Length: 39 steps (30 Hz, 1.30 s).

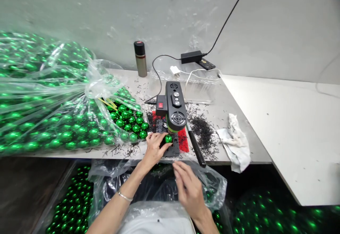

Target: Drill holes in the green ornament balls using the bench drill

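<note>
Between the thumb and fingers of my left hand is a shiny green ball, held at the black base plate under the head of a black device. My right hand is in front of the table edge, below the base plate, its fingers bent and close together; whether something small is between them I cannot make out. A black handle slants out from the device's right side. Red material littered with small black bits lies beside the base.
A large clear bag of green balls covers the table's left side, with loose balls at its mouth. A bottle, a power adapter, black scraps and a white cloth lie around. Below is an open plastic bag.
</note>
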Tool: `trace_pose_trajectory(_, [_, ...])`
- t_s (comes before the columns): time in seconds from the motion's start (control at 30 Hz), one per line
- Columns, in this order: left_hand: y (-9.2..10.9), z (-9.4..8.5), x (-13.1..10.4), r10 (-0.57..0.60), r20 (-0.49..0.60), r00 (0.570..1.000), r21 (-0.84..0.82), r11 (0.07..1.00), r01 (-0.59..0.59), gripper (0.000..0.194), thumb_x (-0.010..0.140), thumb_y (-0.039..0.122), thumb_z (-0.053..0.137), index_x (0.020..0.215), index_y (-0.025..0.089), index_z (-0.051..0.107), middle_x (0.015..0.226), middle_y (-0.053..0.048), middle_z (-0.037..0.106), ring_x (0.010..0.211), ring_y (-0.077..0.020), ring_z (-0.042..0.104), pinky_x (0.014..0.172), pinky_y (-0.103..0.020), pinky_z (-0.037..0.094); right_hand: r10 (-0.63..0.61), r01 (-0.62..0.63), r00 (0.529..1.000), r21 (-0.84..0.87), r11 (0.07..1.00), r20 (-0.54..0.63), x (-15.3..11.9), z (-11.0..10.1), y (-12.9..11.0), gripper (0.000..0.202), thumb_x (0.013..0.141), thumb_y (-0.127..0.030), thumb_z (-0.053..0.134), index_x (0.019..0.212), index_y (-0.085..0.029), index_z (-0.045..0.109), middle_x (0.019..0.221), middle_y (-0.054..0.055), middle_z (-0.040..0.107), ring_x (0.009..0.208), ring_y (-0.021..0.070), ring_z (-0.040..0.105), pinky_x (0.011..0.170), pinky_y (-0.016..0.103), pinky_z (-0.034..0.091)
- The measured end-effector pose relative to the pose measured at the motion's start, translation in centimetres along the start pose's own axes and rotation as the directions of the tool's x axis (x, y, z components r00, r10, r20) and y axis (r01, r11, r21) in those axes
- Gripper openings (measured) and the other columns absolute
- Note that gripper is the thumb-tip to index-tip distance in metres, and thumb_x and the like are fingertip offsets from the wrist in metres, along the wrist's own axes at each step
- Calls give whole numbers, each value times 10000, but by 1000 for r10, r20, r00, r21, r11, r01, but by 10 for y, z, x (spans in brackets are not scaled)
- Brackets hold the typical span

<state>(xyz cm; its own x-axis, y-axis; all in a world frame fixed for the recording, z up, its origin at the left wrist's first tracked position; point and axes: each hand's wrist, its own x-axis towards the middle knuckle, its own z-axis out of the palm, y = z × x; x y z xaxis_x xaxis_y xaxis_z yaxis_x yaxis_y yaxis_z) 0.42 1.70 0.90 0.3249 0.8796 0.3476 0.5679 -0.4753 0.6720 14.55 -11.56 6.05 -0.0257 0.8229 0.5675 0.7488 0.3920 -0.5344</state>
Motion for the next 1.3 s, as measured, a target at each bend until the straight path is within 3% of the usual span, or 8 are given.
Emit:
trace_pose_trajectory(0.2, [-6,-4,5,48,73,996,-6,999,-48,285,921,315,660,1185,207,660,1123,-97,720,1100,-256,601,1122,-501,274,-138,83,924,-167,982,-356,42,-37,14,553,910,-122,587,1443,-226,482,1234,144,625,1000,195,690,710,303,660])
trace_pose_trajectory(0.33, [-8,1,8,23,51,998,-2,1000,-23,295,921,329,657,1191,209,663,1154,-108,713,1120,-273,593,1109,-507,306,-225,184,909,-148,972,-351,76,-47,14,644,911,-312,643,1497,-220,392,1329,177,545,1004,217,680,670,345,663])
trace_pose_trajectory(0.43, [-9,3,9,29,48,998,-9,1000,-29,302,924,336,653,1193,201,667,1162,-114,706,1124,-277,585,1077,-487,339,-349,319,899,-150,936,-264,96,-48,9,559,915,-355,642,1422,-181,486,1185,151,652,1021,230,686,720,360,648])
trace_pose_trajectory(0.57, [-9,2,9,25,61,998,-9,1000,-25,306,932,343,640,1209,216,667,1165,-105,700,1115,-272,576,1050,-473,356,-346,348,920,-25,937,-183,104,-36,4,119,960,-240,537,975,-198,646,807,41,688,770,153,673,635,285,561])
trace_pose_trajectory(0.67, [-8,1,9,31,54,998,-13,999,-31,306,934,353,637,1201,205,669,1155,-108,700,1113,-274,572,1044,-473,359,-291,301,929,9,954,-228,97,-15,11,260,972,-181,425,739,-209,535,673,17,592,604,118,536,532,264,423])
trace_pose_trajectory(0.87, [-8,2,9,53,37,998,-35,998,-52,301,927,363,646,1180,203,682,1139,-116,704,1111,-290,581,1053,-493,365,-408,410,850,-70,910,-334,76,22,38,283,985,-217,359,723,-228,467,680,20,548,586,133,428,553,294,363])
trace_pose_trajectory(1.0, [-7,4,8,51,19,999,-35,998,-50,294,933,359,639,1185,213,679,1136,-115,706,1108,-288,584,1064,-508,363,-368,369,850,-73,927,-378,69,32,45,287,993,-218,340,743,-231,480,694,10,552,602,135,459,626,320,422])
trace_pose_trajectory(1.3, [-8,5,9,52,17,998,-50,997,-51,283,913,332,666,1169,212,682,1134,-114,715,1103,-287,596,1060,-503,373,-362,368,829,-71,927,-426,68,41,49,336,1029,-261,287,729,-240,437,677,-10,528,587,114,472,618,308,436])
